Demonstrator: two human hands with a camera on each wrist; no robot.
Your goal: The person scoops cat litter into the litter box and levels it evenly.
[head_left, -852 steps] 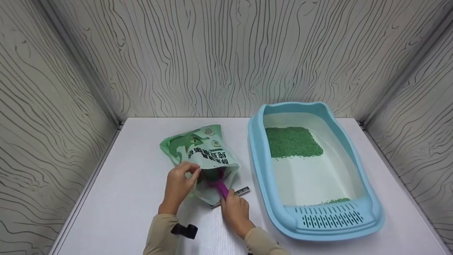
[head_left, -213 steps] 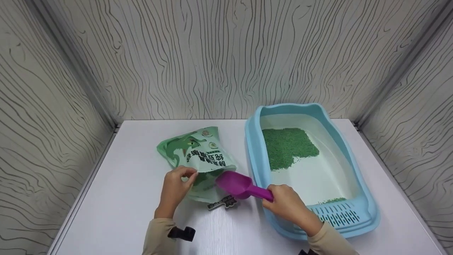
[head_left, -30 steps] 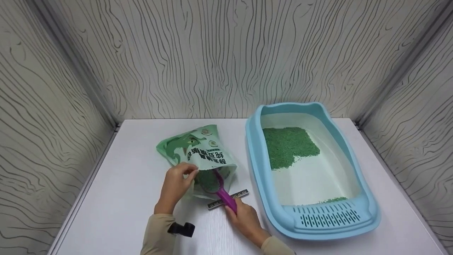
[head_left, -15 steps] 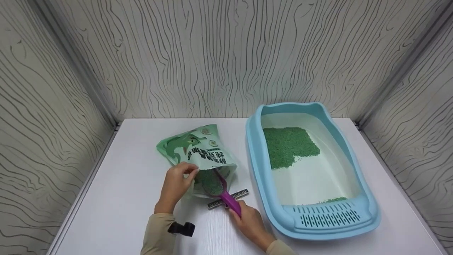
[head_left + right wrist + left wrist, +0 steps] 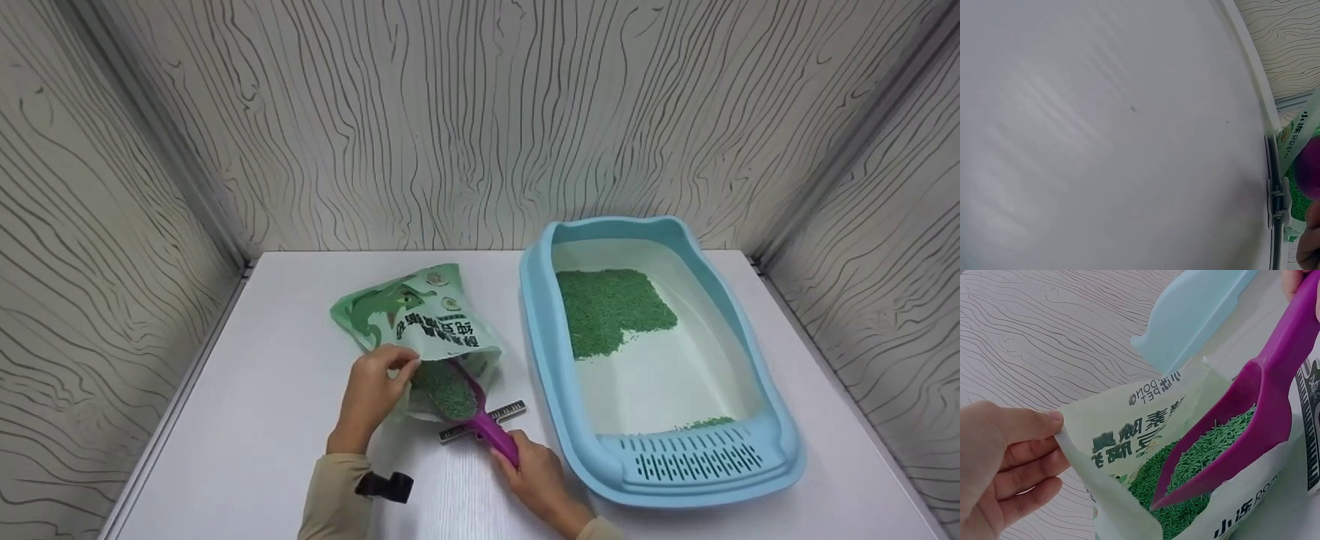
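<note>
My left hand (image 5: 373,390) pinches the upper edge of the mouth of a green cat litter bag (image 5: 431,307) between thumb and fingers, lifting it open. The bag lies on the table with its mouth toward me. My right hand (image 5: 538,474) grips the handle of a purple litter scoop (image 5: 495,435). In the left wrist view, green litter pellets (image 5: 1216,444) fill part of the scoop (image 5: 1278,399), whose tip is still inside the bag's mouth, over more pellets (image 5: 1154,478). The right wrist view catches only part of the right hand (image 5: 1311,239) at its edge.
To the right stands a light blue litter box (image 5: 551,360), with a green pellet patch (image 5: 615,307) at its back left and a few pellets near its slotted front step. A narrow patterned clip (image 5: 510,409) lies on the white table (image 5: 270,420) beneath the scoop handle.
Over the last second my right hand has drawn the scoop slightly back toward me, out of the bag. Compared with 28 seconds ago, the box's pellet patch is larger. The left hand stays put.
</note>
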